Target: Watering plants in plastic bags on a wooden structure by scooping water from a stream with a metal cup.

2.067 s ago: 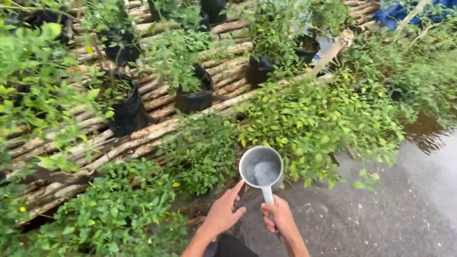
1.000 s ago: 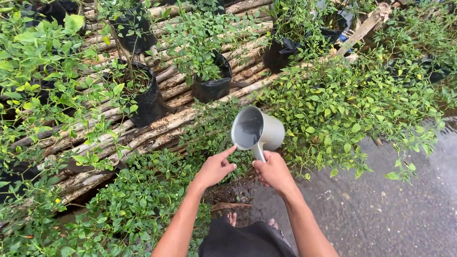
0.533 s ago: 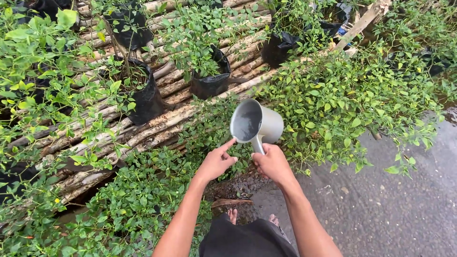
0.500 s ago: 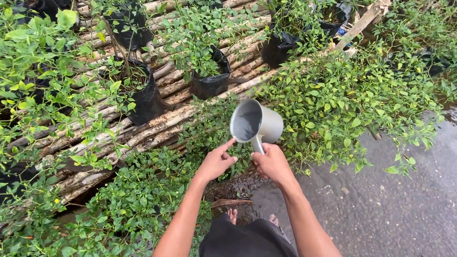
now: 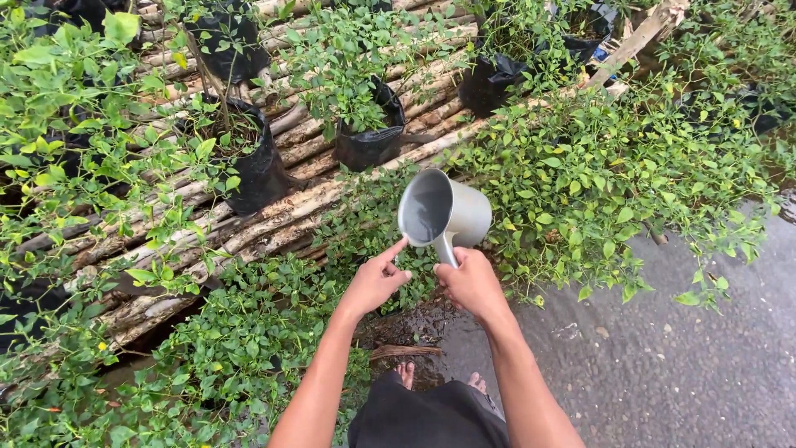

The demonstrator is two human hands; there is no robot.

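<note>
Over the plants: a grey metal dipper (image 5: 444,214) tilts on its side above leafy green seedlings (image 5: 580,182).
Right hand (image 5: 473,282): fingers wrapped around the dipper's handle.
Left hand (image 5: 375,280): fingers loosely spread, forefinger touching the dipper's rim.
Behind: black grow bags (image 5: 369,145) on a bamboo rack (image 5: 274,220).

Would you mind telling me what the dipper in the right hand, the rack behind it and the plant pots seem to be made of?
The dipper looks like metal, probably aluminium: dull grey with a soft sheen. The rack seems to be bamboo or wooden poles, round, pale brown and weathered. The plant pots look like thin black plastic bags, creased and slightly glossy.
</note>
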